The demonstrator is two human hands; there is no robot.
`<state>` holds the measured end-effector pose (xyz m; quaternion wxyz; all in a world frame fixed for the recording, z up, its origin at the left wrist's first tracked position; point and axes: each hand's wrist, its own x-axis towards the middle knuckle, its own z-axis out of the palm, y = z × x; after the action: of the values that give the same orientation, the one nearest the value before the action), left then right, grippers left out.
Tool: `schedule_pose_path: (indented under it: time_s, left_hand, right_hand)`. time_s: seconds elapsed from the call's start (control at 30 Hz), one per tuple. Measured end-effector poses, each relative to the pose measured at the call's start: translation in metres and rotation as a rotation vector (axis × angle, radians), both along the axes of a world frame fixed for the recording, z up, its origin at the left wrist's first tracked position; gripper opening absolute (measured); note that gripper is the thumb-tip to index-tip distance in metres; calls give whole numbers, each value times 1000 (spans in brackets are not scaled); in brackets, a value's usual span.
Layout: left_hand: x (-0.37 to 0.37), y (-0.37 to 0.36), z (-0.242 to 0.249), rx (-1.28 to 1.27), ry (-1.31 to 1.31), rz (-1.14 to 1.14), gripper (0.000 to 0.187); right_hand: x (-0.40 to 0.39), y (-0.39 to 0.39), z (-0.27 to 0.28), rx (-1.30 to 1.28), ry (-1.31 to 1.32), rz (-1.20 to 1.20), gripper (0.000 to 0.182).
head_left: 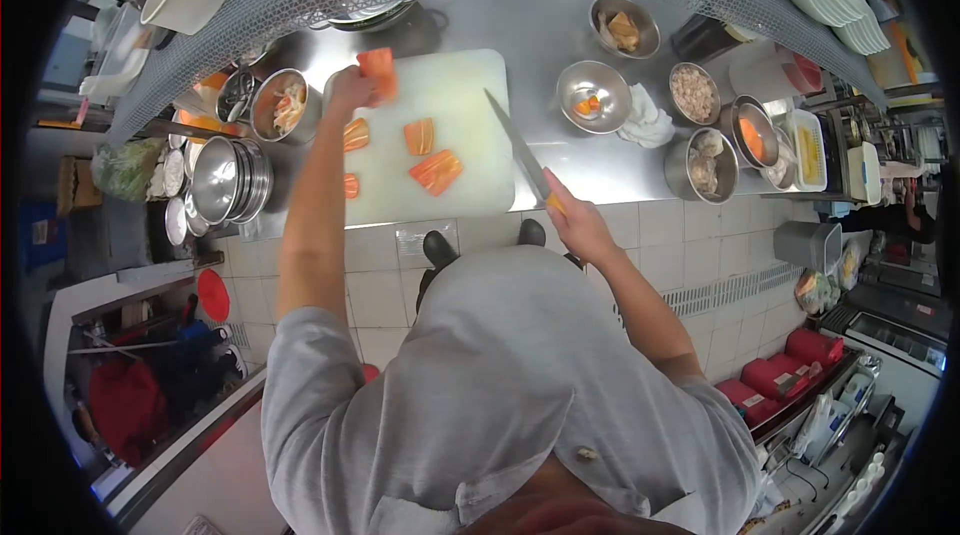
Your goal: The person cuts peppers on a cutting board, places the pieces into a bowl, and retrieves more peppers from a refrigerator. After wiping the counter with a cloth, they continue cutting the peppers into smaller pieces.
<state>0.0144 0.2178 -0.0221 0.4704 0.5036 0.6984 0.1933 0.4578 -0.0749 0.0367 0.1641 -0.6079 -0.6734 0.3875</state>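
Left hand (352, 90), 1: over the far left corner of the cutting board; fingers clamped on 1 raised salmon slab, exact finger placement blurred. Raised salmon slab (378, 73), 1: orange, identified by look only. Hazard: a slip, if the surface is wet and the pinch shallow; likely landing on the board's edge or the steel table (540, 25).

Salmon pieces (436, 173), 4 visible: pale-striped, lying apart on the board, 2 towards its middle, 2 by its left side. Hazard: the left pair partly covered by the left forearm (318, 195) in this view; a low sweep of that arm could nudge them off.

Right hand (582, 227), 1: near the board's near right corner; fingers closed round the yellow handle of the kitchen knife. Kitchen knife (518, 145), 1: blade slanting across the board's right border, tip towards the far side; contact with the board cannot be told. Hazard: a cut, should the left hand cross to that side while the blade is unwatched.

Cutting board (465, 85), 1: white, near edge close to the table's front edge. Hazard: sliding outward, if the underside is wet.

Steel bowl (601, 80), 1: orange bits inside, right of the knife. Hazard: a knock from a wide knife swing.
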Motion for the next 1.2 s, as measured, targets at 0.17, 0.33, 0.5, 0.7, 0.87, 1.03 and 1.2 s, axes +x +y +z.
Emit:
schedule_pose_path:
  time_s: [0.17,0.33,0.5,0.7,0.87,1.03,1.2]
  left_hand:
    - [119,-63,23,46,-615,148,36]
    - [152,-86,31,-97,-134,-64,44]
    - [157,-77,47,371,516,-235,51]
    - [187,-66,21,370,745,-623,42]
    - [177,-79,28,163,710,-656,31]
    - [163,-84,19,171,607,-478,32]
    - [158,-83,13,243,641,-503,31]
  right_hand:
    - [-6,3,-9,92,39,-72,69]
    - [-7,15,-8,-3,-16,-43,68]
    - [-5,19,-12,40,-51,-18,68]
    - [-6,20,-3,0,-35,-38,69]
    - [-8,16,-9,110,-45,-18,69]
    - [-17,19,-17,191,-154,67,75]
    - [-28,24,-6,247,-175,71,71]
